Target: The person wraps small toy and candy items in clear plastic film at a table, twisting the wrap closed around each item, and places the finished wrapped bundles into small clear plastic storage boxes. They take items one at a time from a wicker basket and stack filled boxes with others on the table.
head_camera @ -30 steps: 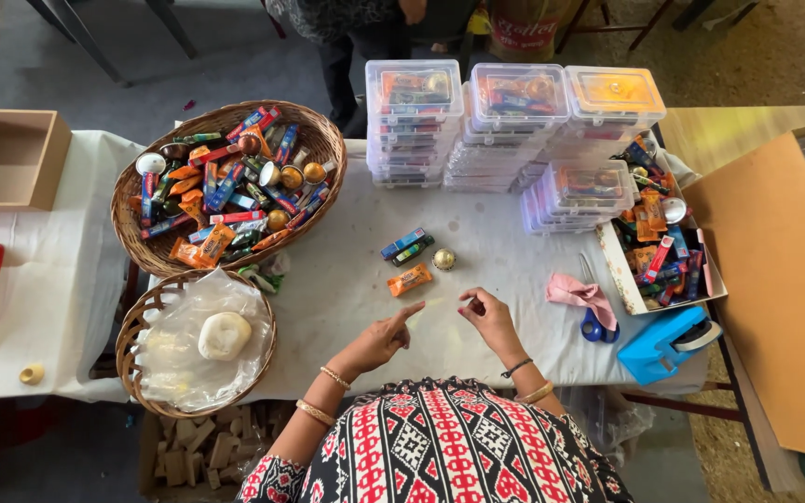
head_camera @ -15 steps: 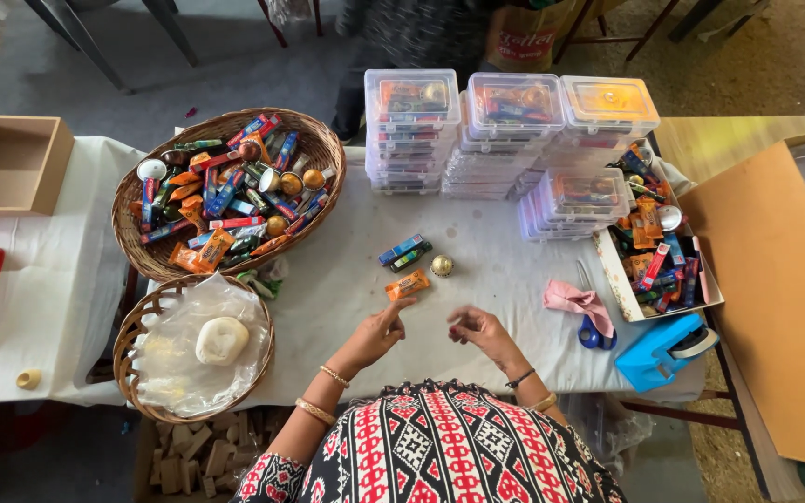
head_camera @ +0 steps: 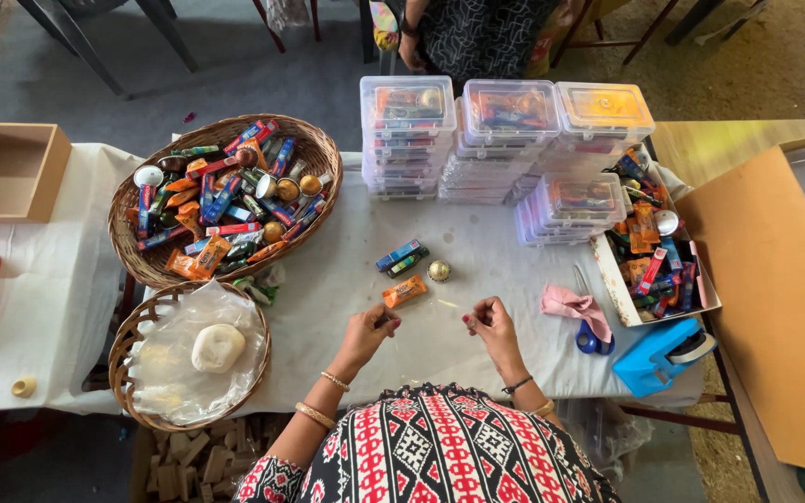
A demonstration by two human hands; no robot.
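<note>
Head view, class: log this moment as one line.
left hand: touching orange packet | right hand: pinched, contents unclear | gold ball: on table

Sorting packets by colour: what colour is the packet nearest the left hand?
Orange, seen in the head view: packet beside the left hand.

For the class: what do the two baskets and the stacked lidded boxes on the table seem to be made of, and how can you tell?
Large basket and small basket: apparently woven wicker or cane, matte brown, with visible interlaced strands. Stacked boxes: apparently clear, glossy plastic, since their contents show through the lids and walls.
</note>
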